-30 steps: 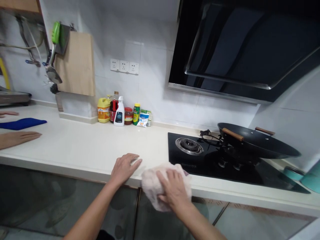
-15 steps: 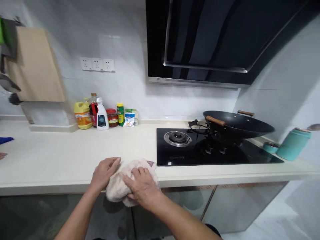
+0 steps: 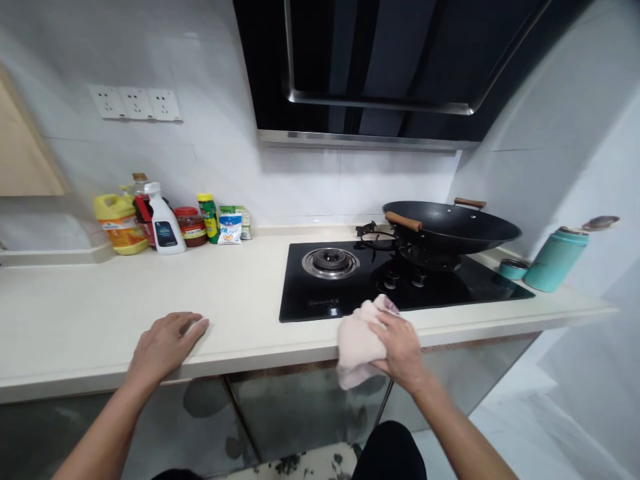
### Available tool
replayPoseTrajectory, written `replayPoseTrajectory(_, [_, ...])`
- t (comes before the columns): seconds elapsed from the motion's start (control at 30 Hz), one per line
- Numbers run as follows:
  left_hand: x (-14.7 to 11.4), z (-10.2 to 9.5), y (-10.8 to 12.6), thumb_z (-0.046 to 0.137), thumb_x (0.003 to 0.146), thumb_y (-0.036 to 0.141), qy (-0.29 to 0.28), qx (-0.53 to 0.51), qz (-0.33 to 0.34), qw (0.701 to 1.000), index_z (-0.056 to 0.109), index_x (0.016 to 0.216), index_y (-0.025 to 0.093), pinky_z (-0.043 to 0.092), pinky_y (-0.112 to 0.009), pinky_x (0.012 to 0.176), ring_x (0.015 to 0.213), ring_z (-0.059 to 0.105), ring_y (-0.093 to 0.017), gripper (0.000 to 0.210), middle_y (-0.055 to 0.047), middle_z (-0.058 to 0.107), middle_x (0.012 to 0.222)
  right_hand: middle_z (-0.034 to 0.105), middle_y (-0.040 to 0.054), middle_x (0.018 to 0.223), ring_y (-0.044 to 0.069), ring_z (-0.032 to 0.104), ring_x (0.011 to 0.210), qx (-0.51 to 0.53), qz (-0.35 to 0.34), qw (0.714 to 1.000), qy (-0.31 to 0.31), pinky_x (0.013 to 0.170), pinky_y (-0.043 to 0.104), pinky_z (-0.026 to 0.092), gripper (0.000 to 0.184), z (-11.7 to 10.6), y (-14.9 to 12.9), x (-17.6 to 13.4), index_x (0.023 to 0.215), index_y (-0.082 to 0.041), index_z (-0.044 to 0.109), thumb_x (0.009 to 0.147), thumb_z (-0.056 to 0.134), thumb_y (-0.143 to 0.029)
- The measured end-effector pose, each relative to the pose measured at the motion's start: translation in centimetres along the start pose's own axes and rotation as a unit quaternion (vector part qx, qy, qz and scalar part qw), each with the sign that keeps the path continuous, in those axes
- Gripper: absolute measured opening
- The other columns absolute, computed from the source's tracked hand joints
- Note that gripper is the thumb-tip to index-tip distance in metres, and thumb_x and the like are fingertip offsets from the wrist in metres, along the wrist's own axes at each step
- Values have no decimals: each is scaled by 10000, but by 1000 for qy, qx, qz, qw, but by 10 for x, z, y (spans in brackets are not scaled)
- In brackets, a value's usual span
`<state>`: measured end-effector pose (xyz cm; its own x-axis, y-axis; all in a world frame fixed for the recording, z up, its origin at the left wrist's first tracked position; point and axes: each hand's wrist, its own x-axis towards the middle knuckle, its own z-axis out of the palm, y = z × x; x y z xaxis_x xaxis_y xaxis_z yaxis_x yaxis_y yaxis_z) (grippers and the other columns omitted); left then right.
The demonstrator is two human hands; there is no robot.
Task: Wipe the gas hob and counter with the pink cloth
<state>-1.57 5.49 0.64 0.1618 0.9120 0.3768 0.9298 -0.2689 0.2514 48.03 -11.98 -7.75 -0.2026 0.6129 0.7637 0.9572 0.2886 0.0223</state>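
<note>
The left edge crops a pale board [image 3: 25,147], upper left; the top edge, the range hood [image 3: 370,63]. Lower right of centre, the right hand [image 3: 401,350] hides part of the cloth [image 3: 360,340].

Back wall [image 3: 300,183]: white, glossy, faint tile joints; three socket plates [image 3: 136,103] in a row at left, dark range hood [image 3: 375,60] with steel lower edge overhead. Side wall [image 3: 540,180] at right, pale, diagonally shaded. Below: greyish cabinet doors [image 3: 295,407], light floor [image 3: 535,433], dark-patterned mat [image 3: 303,463].
</note>
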Motion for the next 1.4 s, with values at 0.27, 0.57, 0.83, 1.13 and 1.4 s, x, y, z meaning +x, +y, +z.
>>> replayPoseTrajectory(0.27, [5, 3, -5, 376, 895, 696, -20, 47, 1, 999, 716, 1077, 245, 433, -385, 952, 1120, 599, -269, 593, 15, 700, 1210, 541, 202, 1349, 373, 438, 1323, -79, 191, 973, -99, 1147, 521, 280, 870, -90, 177, -77, 1295, -144, 600, 692, 661, -768])
replayPoseTrajectory(0.57, [-1, 2, 5, 401, 884, 640, -2, 34, 20, 999, 738, 1091, 247, 439, -454, 971, 1190, 583, -352, 557, -94, 697, 1227, 585, 219, 1325, 409, 479, 1302, -125, 204, 962, -130, 1104, 538, 335, 917, -124, 238, -99, 1301, -158, 612, 684, 603, -836])
replayPoseTrajectory(0.83, [-15, 13, 46, 444, 893, 609, 31, -53, 130, 990, 719, 1124, 267, 384, -424, 1091, 1279, 542, -293, 497, -75, 655, 1319, 518, 191, 1367, 377, 496, 1226, -135, 81, 973, -169, 998, 524, 433, 770, -52, 45, -6, 1425, -218, 520, 802, 696, -636])
replayPoseTrajectory(1.13, [-19, 25, 94, 482, 974, 449, 21, -187, 214, 959, 727, 1102, 218, 440, -400, 1044, 1174, 603, -253, 360, -93, 677, 1225, 544, 134, 1200, 326, 490, 1057, 27, -64, 979, -193, 1001, 563, 377, 798, 22, -165, 123, 1416, -243, 509, 771, 731, -657])
replayPoseTrajectory(1.4, [-22, 21, 91, 512, 973, 415, 12, -227, 187, 956, 717, 1085, 200, 464, -400, 986, 1092, 617, -247, 317, -85, 709, 1114, 572, 74, 1191, 239, 489, 1041, 136, -45, 965, -218, 952, 399, 411, 277, 27, -130, 143, 1227, -267, 612, 1001, 512, -393])
